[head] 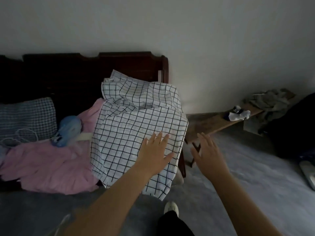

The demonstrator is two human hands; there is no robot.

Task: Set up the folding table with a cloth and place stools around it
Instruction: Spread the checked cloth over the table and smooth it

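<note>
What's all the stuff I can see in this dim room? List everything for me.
checked cloth: one, white with black grid, draped over the end of the bench seat
pink bedding: one, pink, crumpled on the seat at left
pillow: one, blue-and-white check, far left
blue object: one, light blue, on the pink bedding; cannot tell what it is
wooden bench: one, brown, low, along the wall at right
socks: small bundle, white and dark, on the bench
grey clothes: one heap, far end of bench
left hand: open, flat on the cloth
right hand: open, in the air beside the cloth
</note>
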